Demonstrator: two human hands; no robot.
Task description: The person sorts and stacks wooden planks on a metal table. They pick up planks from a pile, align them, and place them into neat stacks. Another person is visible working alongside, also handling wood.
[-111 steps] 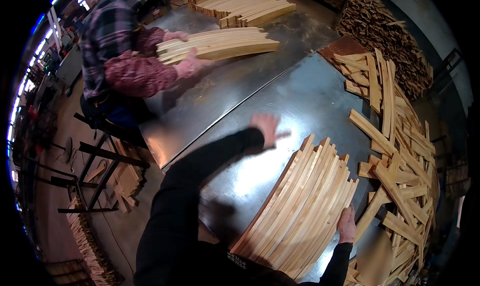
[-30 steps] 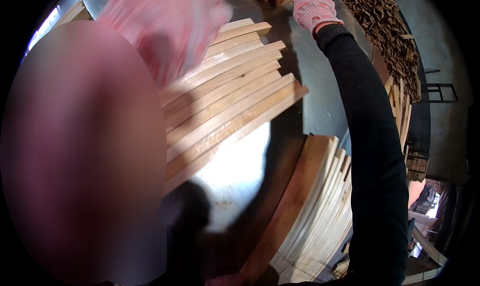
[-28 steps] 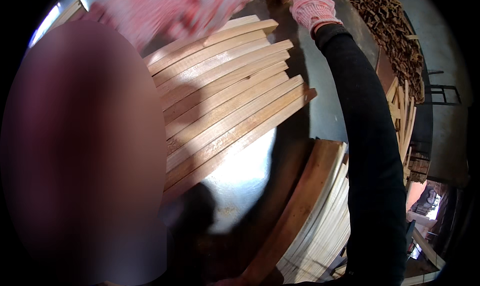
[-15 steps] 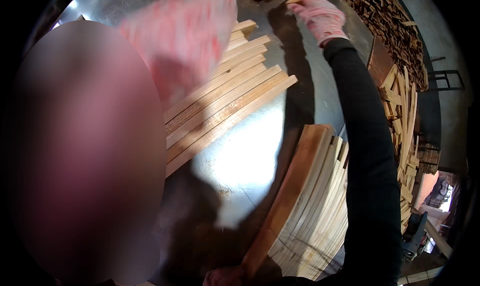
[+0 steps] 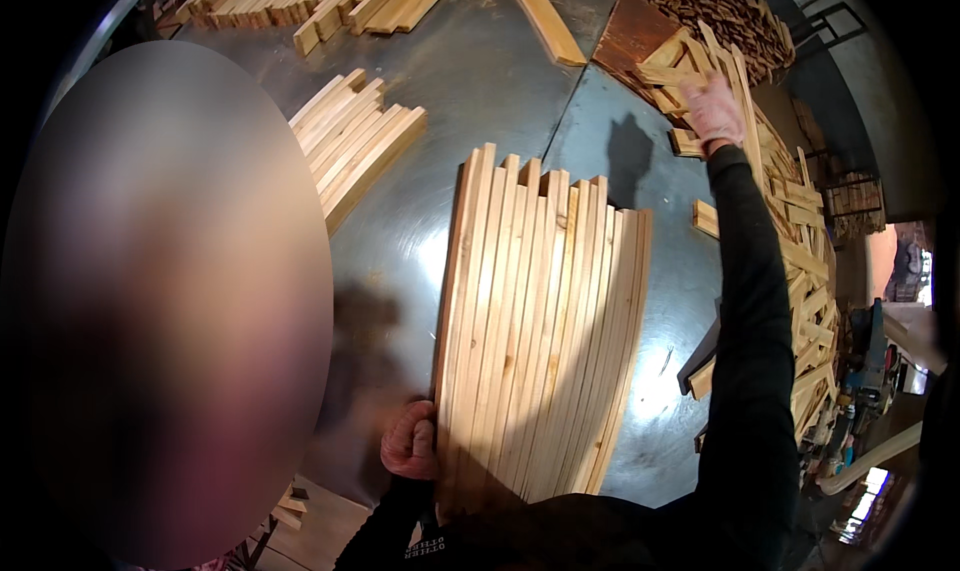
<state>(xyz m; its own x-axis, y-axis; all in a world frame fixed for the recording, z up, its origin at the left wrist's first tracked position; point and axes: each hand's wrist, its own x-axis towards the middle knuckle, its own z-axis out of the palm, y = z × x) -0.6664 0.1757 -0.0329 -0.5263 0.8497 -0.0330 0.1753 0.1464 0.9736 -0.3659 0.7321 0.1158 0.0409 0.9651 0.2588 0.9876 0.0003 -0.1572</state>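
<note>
A row of long pale wooden strips (image 5: 540, 321) lies side by side on the metal table, with uneven far ends. My left hand (image 5: 410, 443), in a pinkish glove, is curled closed against the row's left edge near its close end. My right arm reaches far out along the right side. In its pink glove, my right hand (image 5: 713, 109) is over the near side of a heap of loose wood pieces (image 5: 800, 261). Motion smears its fingers, so I cannot see whether they hold a piece.
A smaller group of strips (image 5: 365, 146) lies left of the row, partly hidden by a large blurred shape (image 5: 170, 301). More strips (image 5: 290, 1) line the far left, and a single strip (image 5: 545, 16) lies at the far edge. Stacked offcuts (image 5: 700, 6) stand beyond.
The view has shifted, so the near row now shows whole. My right hand has gone from the table's far edge to the wood heap. A large pink-red blur over the left strips is gone.
</note>
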